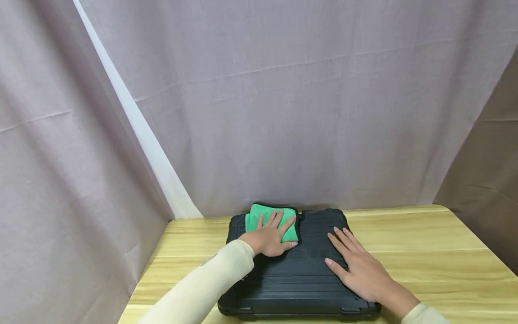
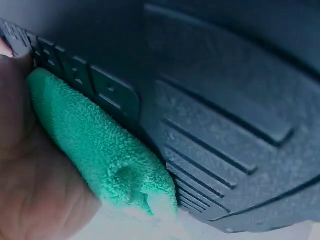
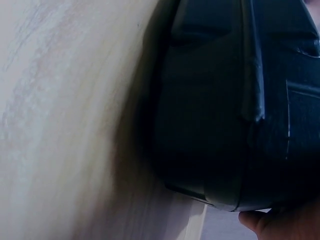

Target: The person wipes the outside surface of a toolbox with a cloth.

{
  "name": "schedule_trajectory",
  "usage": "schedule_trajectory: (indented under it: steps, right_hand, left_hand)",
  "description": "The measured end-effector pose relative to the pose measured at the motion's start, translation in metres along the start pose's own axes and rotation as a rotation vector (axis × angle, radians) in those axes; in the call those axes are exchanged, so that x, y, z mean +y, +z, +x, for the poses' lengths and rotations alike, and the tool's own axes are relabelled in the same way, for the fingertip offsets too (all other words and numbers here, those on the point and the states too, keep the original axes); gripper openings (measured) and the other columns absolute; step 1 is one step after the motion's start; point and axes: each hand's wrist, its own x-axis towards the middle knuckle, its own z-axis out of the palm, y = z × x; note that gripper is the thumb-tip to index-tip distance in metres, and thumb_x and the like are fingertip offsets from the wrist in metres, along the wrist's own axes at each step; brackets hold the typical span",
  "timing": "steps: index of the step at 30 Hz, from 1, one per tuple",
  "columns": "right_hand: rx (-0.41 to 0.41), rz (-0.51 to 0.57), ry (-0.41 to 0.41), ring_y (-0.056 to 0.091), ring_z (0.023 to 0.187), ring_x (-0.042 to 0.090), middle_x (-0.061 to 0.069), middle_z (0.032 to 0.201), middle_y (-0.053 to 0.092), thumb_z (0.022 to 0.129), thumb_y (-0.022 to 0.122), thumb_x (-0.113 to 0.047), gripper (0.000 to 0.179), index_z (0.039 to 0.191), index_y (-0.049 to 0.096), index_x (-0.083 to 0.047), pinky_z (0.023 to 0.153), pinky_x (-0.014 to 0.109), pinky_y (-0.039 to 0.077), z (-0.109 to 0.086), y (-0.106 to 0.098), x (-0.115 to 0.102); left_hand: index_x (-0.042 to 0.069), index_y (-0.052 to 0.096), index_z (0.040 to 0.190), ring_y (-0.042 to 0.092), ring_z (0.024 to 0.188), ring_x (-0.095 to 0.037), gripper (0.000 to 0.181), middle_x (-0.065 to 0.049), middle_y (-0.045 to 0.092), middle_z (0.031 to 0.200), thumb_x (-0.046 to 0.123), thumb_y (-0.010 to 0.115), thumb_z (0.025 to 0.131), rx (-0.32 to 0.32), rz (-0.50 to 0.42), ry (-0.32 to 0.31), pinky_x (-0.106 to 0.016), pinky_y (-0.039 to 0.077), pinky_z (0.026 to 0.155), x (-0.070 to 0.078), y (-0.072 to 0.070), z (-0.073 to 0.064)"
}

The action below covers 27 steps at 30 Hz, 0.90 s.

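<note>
A black hard plastic case point(image 1: 299, 274) lies flat on the table, its lid ribbed and marked with raised lettering. On the lid's far left part is a green cloth point(image 1: 256, 218) with a dark edge. My left hand point(image 1: 272, 236) presses the cloth down with its fingers spread straight. In the left wrist view the fluffy cloth point(image 2: 100, 140) bunches beside the palm, against the ribbed lid point(image 2: 215, 115). My right hand point(image 1: 360, 267) rests along the right edge of the case, fingers extended over the lid. The case's side wall point(image 3: 205, 100) fills much of the right wrist view.
The case stands on a light wood-grain table point(image 1: 421, 252), whose surface extends to both sides. Pinkish-grey curtains point(image 1: 283, 112) hang behind the table and at the left, with a white gap point(image 1: 133, 117) between them. A browner curtain point(image 1: 485, 180) hangs at the right.
</note>
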Motion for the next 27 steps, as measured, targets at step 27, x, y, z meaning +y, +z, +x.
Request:
schedule_trajectory:
  steps: [27]
  right_hand:
    - [-0.017,0.056,0.024,0.02,0.165,0.045,0.014,0.179,0.025,0.107,0.049,-0.066,0.08,0.169,0.036,-0.017,0.119,0.076,0.035,-0.002,0.004,-0.004]
  left_hand:
    - [0.019,0.001,0.174,-0.005,0.171,-0.028,0.081,-0.008,-0.009,0.183,0.058,0.037,0.113,0.069,0.015,-0.05,-0.063,0.002,0.137,-0.058,0.008,-0.053]
